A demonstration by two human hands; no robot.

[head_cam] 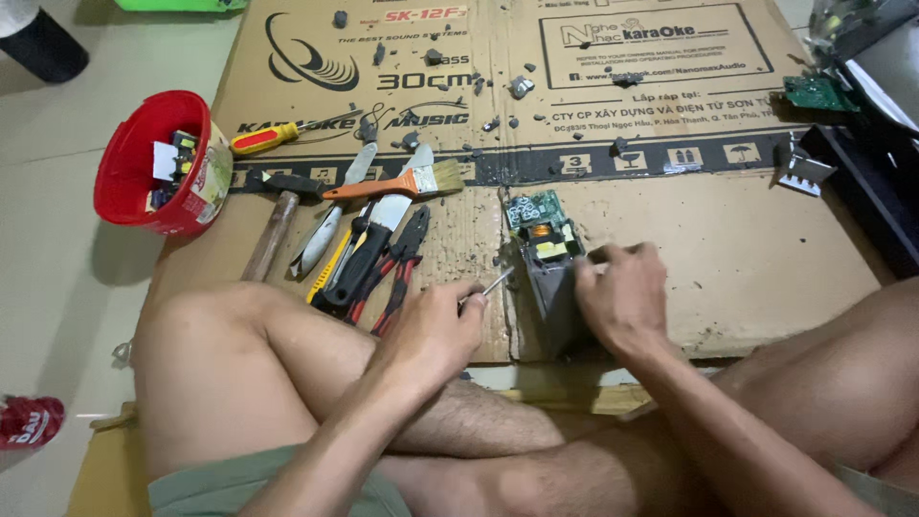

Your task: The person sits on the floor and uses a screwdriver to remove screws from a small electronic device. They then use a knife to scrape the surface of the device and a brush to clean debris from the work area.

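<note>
Nearest, my left hand (pixel 436 330) is pinching a thin metal tool (pixel 496 282). My right hand (pixel 622 297) is gripping a grey power adapter (pixel 555 292), its green circuit board (pixel 541 225) exposed, on the cardboard sheet (pixel 747 249). Pliers (pixel 397 268) and a paintbrush (pixel 407 182) are lying left.

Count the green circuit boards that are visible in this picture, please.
2. One green circuit board sticks out of the grey casing steadied by the right hand; another green circuit board lies at the cardboard's upper right edge. Others may be hidden.
</note>
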